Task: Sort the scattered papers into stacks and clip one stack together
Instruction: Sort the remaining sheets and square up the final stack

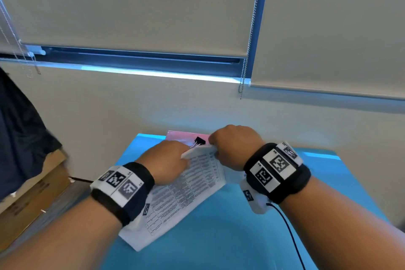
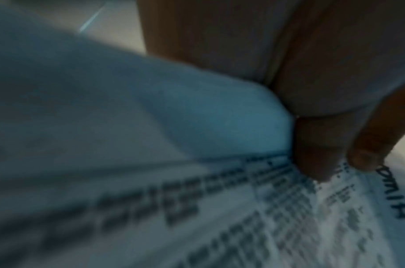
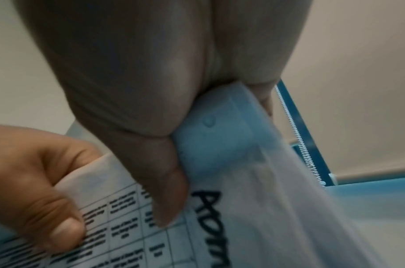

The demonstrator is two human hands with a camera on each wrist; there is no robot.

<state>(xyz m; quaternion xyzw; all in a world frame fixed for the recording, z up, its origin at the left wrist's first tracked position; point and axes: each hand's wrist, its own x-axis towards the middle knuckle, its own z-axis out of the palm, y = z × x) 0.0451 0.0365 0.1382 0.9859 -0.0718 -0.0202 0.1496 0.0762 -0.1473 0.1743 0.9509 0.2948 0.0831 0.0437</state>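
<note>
Both hands were at the far end of a stack of printed white sheets point(image 1: 186, 184) that lay slantwise on the blue bench point(image 1: 241, 237). The left hand point(image 1: 165, 160) had its thumb on top of the pages and its fingers point(image 2: 316, 152) curled at their edge, so its grip was closed on the stack's far-left corner. The right hand point(image 1: 235, 147) pinched the far-right corner between thumb point(image 3: 165, 181) and fingers, its grip likewise narrow and full of paper. The far edge appeared lifted slightly off the bench while the near end rested on it.

A black binder clip point(image 1: 199, 140) lay just beyond the hands on a pink sheet point(image 1: 177, 137), untouched and near the fingertips.

By my reading the sorting was largely done and the step in hand was squaring this stack. The next move would call for one hand to keep the sheets aligned while the other took the clip, squeezed its wire handles and pushed it over the gathered edge.
</note>
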